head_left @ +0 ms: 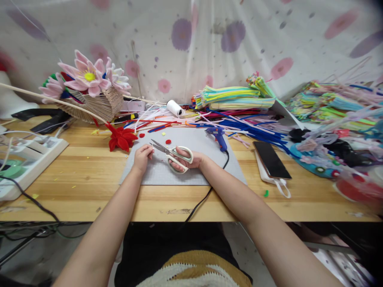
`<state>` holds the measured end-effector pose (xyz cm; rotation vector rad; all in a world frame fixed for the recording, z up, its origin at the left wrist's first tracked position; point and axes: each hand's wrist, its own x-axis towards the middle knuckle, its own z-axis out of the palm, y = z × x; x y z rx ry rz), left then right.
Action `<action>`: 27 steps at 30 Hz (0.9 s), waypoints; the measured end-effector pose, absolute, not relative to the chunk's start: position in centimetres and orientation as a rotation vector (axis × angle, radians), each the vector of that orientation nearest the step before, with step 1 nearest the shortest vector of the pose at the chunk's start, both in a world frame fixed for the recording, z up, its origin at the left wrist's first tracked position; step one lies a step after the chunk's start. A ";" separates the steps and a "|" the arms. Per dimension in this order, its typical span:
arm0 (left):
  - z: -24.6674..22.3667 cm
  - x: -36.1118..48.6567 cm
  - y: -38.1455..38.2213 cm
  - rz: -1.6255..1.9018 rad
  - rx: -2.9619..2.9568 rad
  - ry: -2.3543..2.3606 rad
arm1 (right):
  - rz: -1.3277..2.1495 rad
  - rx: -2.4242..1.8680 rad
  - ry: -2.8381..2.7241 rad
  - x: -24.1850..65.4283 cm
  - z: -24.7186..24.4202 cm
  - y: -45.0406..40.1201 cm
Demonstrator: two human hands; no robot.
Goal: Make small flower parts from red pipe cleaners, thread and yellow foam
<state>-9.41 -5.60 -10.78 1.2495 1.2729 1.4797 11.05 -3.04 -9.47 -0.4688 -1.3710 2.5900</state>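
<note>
"Fingers of the right hand (195, 159) are hooked through the handles of the scissors (167, 151), loosely bent around them, and the blades stand slightly parted."

"Where exactly are the scissors?"

"Over the middle of the grey mat (161, 176), tips pointing towards ten o'clock, close to the left hand (142, 158)."

"What has the left hand got?"

"Its fingers are drawn together in a pinch just beside the blade tips. Whether anything sits in that pinch, I can't tell."

"And around the scissors?"

"A red scrap (168, 142) just off at twelve o'clock, a second red scrap (142, 135) at ten. Beyond the left hand, between nine and ten, lies a red flower (121, 139). The blue glue gun (220, 139) is between two and three."

"Farther out?"

"A phone (271, 159) at three, a white spool (173, 107) at twelve, pipe cleaners (236, 95) towards two, pink flowers (85, 75) at ten, and a power strip (49, 153) at nine."
</note>
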 end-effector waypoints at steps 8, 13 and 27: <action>-11.1 -9.2 -5.7 1.544 1.594 1.479 | 2.546 -0.433 -1.371 10.6 -9.9 -3.2; -11.4 -9.4 -5.5 1.582 1.610 1.519 | 2.468 -0.516 -1.369 10.6 -9.9 -3.4; -10.9 -8.7 -5.6 1.556 1.425 1.506 | 1.715 -0.824 -1.275 11.0 -9.0 -2.7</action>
